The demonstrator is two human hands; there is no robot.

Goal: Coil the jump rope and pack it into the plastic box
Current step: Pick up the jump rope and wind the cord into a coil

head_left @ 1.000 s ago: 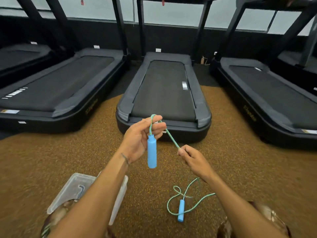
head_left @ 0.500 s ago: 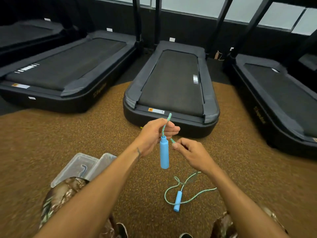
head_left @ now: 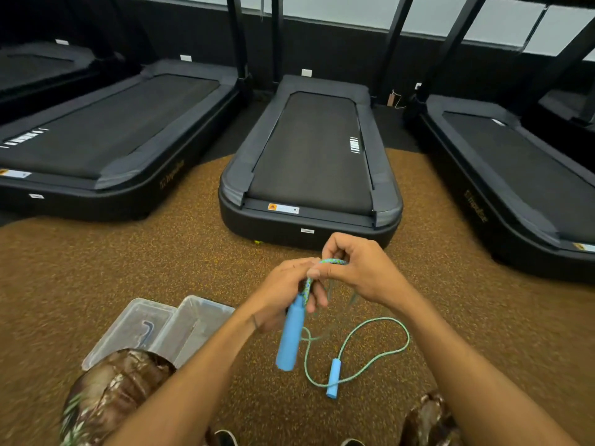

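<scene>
The jump rope has a green-blue cord (head_left: 380, 358) and two blue foam handles. My left hand (head_left: 283, 294) grips the cord just above one handle (head_left: 291, 336), which hangs down below the fist. My right hand (head_left: 360, 268) pinches a short arch of cord right beside the left hand's fingers; the two hands touch. The rest of the cord lies in a loose loop on the brown floor with the second handle (head_left: 333, 378) lying inside it. The clear plastic box (head_left: 196, 320) stands open on the floor at the lower left, partly behind my left knee.
A clear lid (head_left: 128, 329) with a blue clip lies against the box's left side. Three black treadmills stand ahead; the middle one (head_left: 309, 162) ends just beyond my hands. My camouflage-clad knees (head_left: 112, 394) are at the bottom corners. Brown speckled floor surrounds the rope.
My right hand rose and moved left up to the left hand, bringing a bend of cord with it. The floor loop shifted as the cord was drawn in. The view tilted downward.
</scene>
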